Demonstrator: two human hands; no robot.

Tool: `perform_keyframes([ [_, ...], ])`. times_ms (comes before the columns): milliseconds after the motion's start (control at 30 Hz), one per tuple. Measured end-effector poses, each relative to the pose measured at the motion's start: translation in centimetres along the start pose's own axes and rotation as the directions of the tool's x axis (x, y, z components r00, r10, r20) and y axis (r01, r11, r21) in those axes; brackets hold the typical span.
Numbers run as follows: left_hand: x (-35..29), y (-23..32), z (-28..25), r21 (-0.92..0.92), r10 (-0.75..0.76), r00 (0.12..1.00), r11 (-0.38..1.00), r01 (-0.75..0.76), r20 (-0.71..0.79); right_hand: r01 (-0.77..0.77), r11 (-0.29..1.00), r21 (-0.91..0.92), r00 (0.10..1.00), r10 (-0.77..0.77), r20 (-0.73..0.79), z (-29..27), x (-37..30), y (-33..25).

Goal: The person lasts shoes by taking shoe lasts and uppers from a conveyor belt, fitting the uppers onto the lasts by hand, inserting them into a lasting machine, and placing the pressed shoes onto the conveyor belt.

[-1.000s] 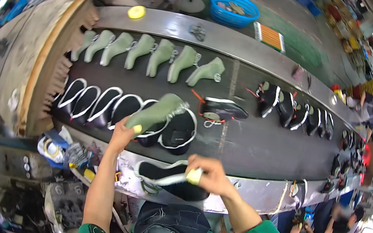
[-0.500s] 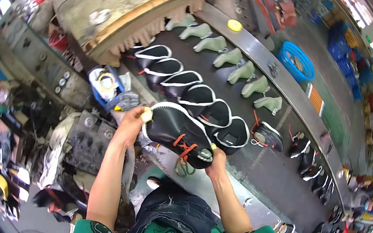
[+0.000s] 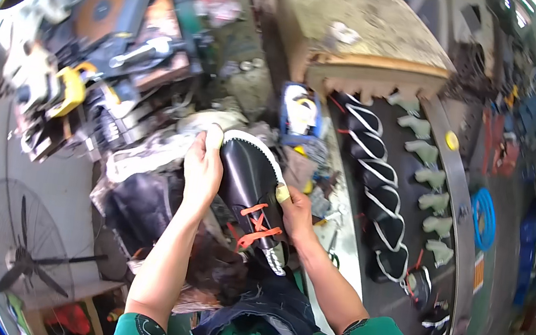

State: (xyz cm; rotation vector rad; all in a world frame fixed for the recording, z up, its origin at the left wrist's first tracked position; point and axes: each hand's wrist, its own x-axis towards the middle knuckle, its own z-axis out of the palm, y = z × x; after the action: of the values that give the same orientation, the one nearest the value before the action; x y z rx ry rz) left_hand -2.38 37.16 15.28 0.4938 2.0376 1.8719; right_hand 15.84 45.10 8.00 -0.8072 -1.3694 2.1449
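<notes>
Both my hands grip a black shoe upper [image 3: 242, 174] with a white stitched edge and orange laces. My left hand [image 3: 202, 170] is closed on its far left edge, thumb on top. On the right edge, my right hand [image 3: 296, 214] pinches the white rim. Pale yellow covers sit on both thumbs. The laced part of the upper points toward my body, with white marks on its near end. Beneath the upper lies a dark, cluttered machine [image 3: 139, 208], partly draped with crumpled pale sheeting.
On the right, a dark conveyor belt [image 3: 369, 298] carries a row of black uppers [image 3: 380, 200] and grey-green shoe lasts [image 3: 433, 202]. A box-like cover [image 3: 376, 32] with a fringed opening spans its far end. A blue bin [image 3: 301, 114] stands beside it. A fan [image 3: 25, 262] is at lower left.
My view has swung left, so the conveyor now lies to the right and the machine sits under my hands. The upper has turned, its laced end now pointing nearer my body. Both hands still hold it.
</notes>
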Motion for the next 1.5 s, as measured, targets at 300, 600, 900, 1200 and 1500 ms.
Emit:
perform_keyframes([
  [300,1.5,-2.6,-19.0,-0.654,-0.274,0.923,0.755,0.033,-0.27,-0.037,0.994,-0.104,0.949,0.068,0.308,17.3,3.1,2.2],
  [600,0.6,-8.1,-24.2,-0.773,-0.344,0.93,0.623,0.121,-0.132,-0.16,0.977,0.142,0.986,0.15,0.077,28.2,7.3,7.7],
  [900,3.0,-10.2,-24.8,-0.778,-0.372,0.903,0.624,0.073,-0.214,-0.137,0.97,0.2,0.99,0.141,-0.005,29.5,7.8,8.8],
  [1200,2.5,-9.9,-24.0,-0.801,-0.372,0.906,0.595,0.065,-0.203,-0.098,0.991,0.086,0.993,0.103,-0.058,29.6,7.7,7.9],
  [1500,1.1,-9.9,-23.4,-0.688,-0.338,0.885,0.725,0.028,-0.32,0.017,0.998,-0.054,0.993,-0.023,-0.114,29.7,8.3,10.6],
])
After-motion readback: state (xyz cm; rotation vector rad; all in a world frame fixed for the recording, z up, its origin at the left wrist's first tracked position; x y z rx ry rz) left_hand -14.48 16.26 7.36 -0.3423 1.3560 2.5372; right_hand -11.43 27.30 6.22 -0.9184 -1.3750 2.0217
